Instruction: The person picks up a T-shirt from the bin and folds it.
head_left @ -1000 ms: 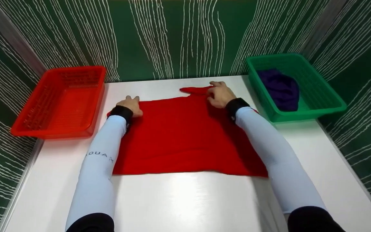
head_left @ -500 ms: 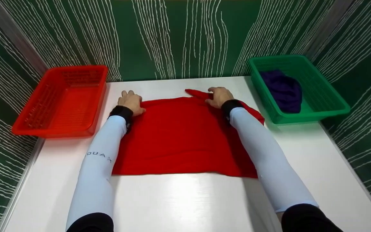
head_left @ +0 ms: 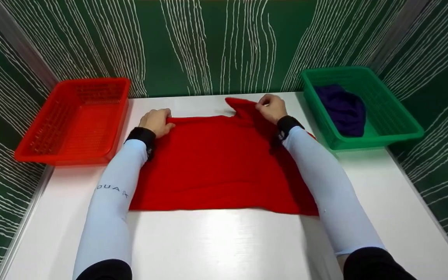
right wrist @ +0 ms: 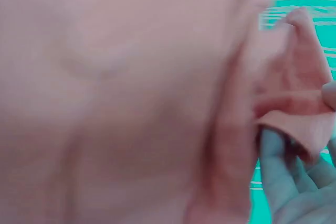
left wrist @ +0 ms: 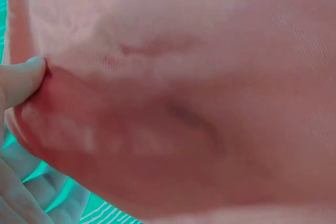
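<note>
A red garment (head_left: 216,163) lies spread over the white table, its near hem fairly straight. My left hand (head_left: 156,122) is at its far left corner; in the left wrist view the thumb (left wrist: 26,80) lies on top of the cloth and the fingers are beneath its edge. At the far right, my right hand (head_left: 272,109) pinches a narrow flap (head_left: 243,105) of the garment and holds it up. The right wrist view shows fingers (right wrist: 275,166) under the folded flap (right wrist: 302,77). My right forearm hides part of the garment's right side.
A red plastic basket (head_left: 121,120) stands at the back left. At the back right, a green basket (head_left: 399,105) holds a dark purple cloth (head_left: 340,111). Green walls with white streaks rise behind and beside the white table (head_left: 216,245).
My right hand has first shifted nearer, then away and up, raising the flap. The left hand's fingers, spread earlier, have drawn in around the corner, and the garment's left side has slid slightly left.
</note>
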Action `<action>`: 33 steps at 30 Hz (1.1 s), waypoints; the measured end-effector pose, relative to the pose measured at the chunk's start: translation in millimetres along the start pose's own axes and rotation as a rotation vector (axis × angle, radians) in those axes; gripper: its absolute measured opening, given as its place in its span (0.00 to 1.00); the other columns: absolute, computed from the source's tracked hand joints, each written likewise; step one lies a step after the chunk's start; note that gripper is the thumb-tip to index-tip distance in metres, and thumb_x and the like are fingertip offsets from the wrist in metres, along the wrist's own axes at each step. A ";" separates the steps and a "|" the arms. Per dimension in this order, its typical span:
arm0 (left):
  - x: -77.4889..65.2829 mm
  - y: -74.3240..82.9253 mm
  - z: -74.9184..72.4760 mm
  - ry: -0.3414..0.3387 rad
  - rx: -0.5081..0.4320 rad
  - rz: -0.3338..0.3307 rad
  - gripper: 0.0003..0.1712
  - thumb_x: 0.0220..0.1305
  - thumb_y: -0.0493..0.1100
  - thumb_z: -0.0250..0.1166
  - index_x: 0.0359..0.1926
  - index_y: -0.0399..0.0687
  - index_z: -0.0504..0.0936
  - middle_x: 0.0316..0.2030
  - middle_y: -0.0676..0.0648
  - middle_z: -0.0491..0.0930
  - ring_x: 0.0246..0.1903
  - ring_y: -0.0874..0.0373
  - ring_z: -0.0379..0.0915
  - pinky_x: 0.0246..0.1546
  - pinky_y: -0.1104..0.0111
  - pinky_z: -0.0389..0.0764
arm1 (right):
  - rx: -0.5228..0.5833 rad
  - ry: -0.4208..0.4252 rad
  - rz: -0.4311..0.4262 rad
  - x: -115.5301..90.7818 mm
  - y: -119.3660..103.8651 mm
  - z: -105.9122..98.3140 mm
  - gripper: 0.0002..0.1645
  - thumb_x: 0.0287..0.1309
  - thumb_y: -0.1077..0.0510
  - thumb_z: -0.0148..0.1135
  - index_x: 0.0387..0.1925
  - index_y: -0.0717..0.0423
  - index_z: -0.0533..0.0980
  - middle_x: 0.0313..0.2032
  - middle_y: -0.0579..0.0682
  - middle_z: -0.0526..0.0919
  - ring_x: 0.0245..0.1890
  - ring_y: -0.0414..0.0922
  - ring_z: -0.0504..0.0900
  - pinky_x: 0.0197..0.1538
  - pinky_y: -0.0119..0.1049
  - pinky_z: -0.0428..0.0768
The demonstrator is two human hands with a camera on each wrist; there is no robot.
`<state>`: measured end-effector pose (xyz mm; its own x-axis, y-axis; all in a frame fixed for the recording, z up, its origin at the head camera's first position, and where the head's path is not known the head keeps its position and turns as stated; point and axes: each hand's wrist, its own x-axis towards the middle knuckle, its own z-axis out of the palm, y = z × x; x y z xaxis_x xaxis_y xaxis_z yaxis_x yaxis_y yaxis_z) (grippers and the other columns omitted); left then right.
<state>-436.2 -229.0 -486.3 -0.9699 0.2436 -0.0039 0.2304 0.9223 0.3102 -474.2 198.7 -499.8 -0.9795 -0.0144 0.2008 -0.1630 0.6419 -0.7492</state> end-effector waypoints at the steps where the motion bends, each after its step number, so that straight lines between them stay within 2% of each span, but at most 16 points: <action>1: -1.1 0.7 -1.8 -0.001 -0.004 0.004 0.16 0.76 0.48 0.67 0.54 0.41 0.81 0.47 0.35 0.87 0.49 0.36 0.81 0.54 0.45 0.80 | 0.072 0.014 0.009 0.8 -1.6 -4.1 0.01 0.58 0.62 0.65 0.32 0.54 0.81 0.32 0.45 0.86 0.38 0.44 0.82 0.46 0.34 0.77; 4: -4.7 3.8 -7.0 0.000 -0.009 0.025 0.19 0.77 0.49 0.67 0.58 0.41 0.81 0.48 0.35 0.87 0.49 0.36 0.80 0.53 0.44 0.80 | 0.247 -0.020 0.038 1.3 -7.7 -17.9 0.08 0.56 0.67 0.66 0.38 0.57 0.84 0.29 0.39 0.85 0.32 0.37 0.79 0.37 0.29 0.75; 7: -10.4 8.1 -12.2 0.004 0.014 0.072 0.21 0.78 0.51 0.66 0.59 0.41 0.80 0.45 0.36 0.87 0.45 0.37 0.80 0.50 0.46 0.80 | 0.259 -0.160 0.062 -0.6 -14.5 -34.0 0.23 0.57 0.71 0.63 0.55 0.62 0.84 0.36 0.45 0.86 0.34 0.38 0.79 0.35 0.29 0.76; 9: -15.4 11.0 -15.8 0.013 0.047 0.110 0.20 0.78 0.53 0.67 0.56 0.43 0.80 0.40 0.37 0.85 0.41 0.39 0.80 0.45 0.49 0.80 | 0.156 -0.279 0.065 -3.2 -18.5 -45.9 0.31 0.57 0.71 0.60 0.64 0.63 0.82 0.44 0.55 0.88 0.39 0.42 0.81 0.36 0.30 0.77; 11: -21.6 13.3 -19.3 0.024 0.090 0.151 0.19 0.78 0.54 0.67 0.53 0.44 0.80 0.35 0.38 0.84 0.37 0.40 0.80 0.42 0.51 0.79 | 0.012 -0.410 0.056 -6.9 -22.1 -57.0 0.36 0.56 0.71 0.58 0.69 0.63 0.79 0.55 0.63 0.87 0.48 0.47 0.82 0.43 0.30 0.77; 13: -28.0 14.3 -21.6 0.027 0.140 0.187 0.18 0.77 0.56 0.68 0.50 0.46 0.81 0.32 0.40 0.83 0.35 0.40 0.81 0.40 0.52 0.79 | -0.116 -0.550 0.054 -11.8 -25.1 -65.3 0.39 0.55 0.70 0.58 0.72 0.63 0.77 0.63 0.68 0.83 0.57 0.52 0.81 0.50 0.32 0.77; 15: -35.1 14.6 -23.4 0.007 0.189 0.214 0.19 0.74 0.56 0.71 0.49 0.47 0.82 0.31 0.41 0.84 0.34 0.41 0.81 0.40 0.52 0.82 | -0.221 -0.681 0.029 -18.5 -27.0 -70.2 0.40 0.55 0.70 0.58 0.73 0.64 0.75 0.66 0.70 0.81 0.62 0.54 0.79 0.55 0.34 0.77; 17: -42.4 14.4 -24.1 -0.023 0.241 0.238 0.20 0.71 0.56 0.74 0.48 0.46 0.84 0.32 0.42 0.85 0.34 0.43 0.81 0.39 0.51 0.84 | -0.271 -0.772 0.007 -27.0 -27.5 -72.7 0.40 0.54 0.70 0.59 0.72 0.63 0.75 0.64 0.69 0.82 0.61 0.55 0.79 0.56 0.37 0.78; 19: -49.5 14.6 -24.0 -0.055 0.284 0.270 0.19 0.68 0.55 0.77 0.46 0.46 0.86 0.32 0.43 0.86 0.34 0.43 0.82 0.39 0.51 0.84 | -0.299 -0.807 -0.042 -36.7 -26.6 -75.1 0.37 0.53 0.70 0.60 0.68 0.64 0.78 0.60 0.67 0.85 0.57 0.54 0.80 0.56 0.38 0.78; 21: -56.3 15.8 -23.9 -0.069 0.317 0.303 0.16 0.67 0.51 0.78 0.43 0.45 0.86 0.31 0.42 0.87 0.33 0.44 0.83 0.37 0.50 0.85 | -0.303 -0.791 -0.104 -46.5 -25.6 -79.1 0.31 0.53 0.72 0.60 0.62 0.65 0.81 0.55 0.65 0.87 0.52 0.52 0.81 0.55 0.38 0.78; 24: -66.9 18.3 -25.6 -0.049 0.343 0.354 0.11 0.67 0.44 0.77 0.40 0.45 0.84 0.29 0.42 0.86 0.31 0.43 0.83 0.34 0.50 0.85 | -0.282 -0.751 -0.187 -60.5 -26.2 -89.4 0.22 0.53 0.74 0.61 0.51 0.64 0.84 0.47 0.61 0.89 0.45 0.48 0.82 0.52 0.37 0.79; 27: -80.0 19.2 -28.8 -0.029 0.362 0.385 0.06 0.66 0.36 0.73 0.38 0.44 0.83 0.27 0.41 0.85 0.28 0.42 0.82 0.32 0.49 0.86 | -0.244 -0.761 -0.258 -74.2 -29.7 -100.7 0.17 0.53 0.75 0.61 0.44 0.62 0.84 0.40 0.57 0.89 0.39 0.46 0.81 0.49 0.36 0.80; 30: -94.0 16.1 -30.4 -0.019 0.413 0.395 0.05 0.63 0.32 0.70 0.39 0.41 0.84 0.24 0.40 0.83 0.27 0.42 0.82 0.31 0.48 0.88 | -0.208 -0.871 -0.311 -88.7 -31.9 -110.0 0.16 0.53 0.77 0.60 0.40 0.60 0.82 0.36 0.56 0.86 0.35 0.44 0.79 0.44 0.34 0.80; 33: -105.3 10.1 -28.3 -0.013 0.486 0.387 0.06 0.62 0.31 0.72 0.40 0.39 0.86 0.23 0.40 0.83 0.26 0.42 0.81 0.33 0.49 0.89 | -0.187 -1.104 -0.250 -103.5 -26.7 -114.0 0.15 0.54 0.76 0.61 0.41 0.62 0.81 0.35 0.56 0.86 0.33 0.42 0.79 0.38 0.31 0.79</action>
<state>-333.9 -253.8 -455.8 -0.8086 0.5882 0.0094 0.5777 0.7970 -0.1766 -355.0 270.4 -428.6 -0.5069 -0.7629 -0.4013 -0.4382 0.6290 -0.6421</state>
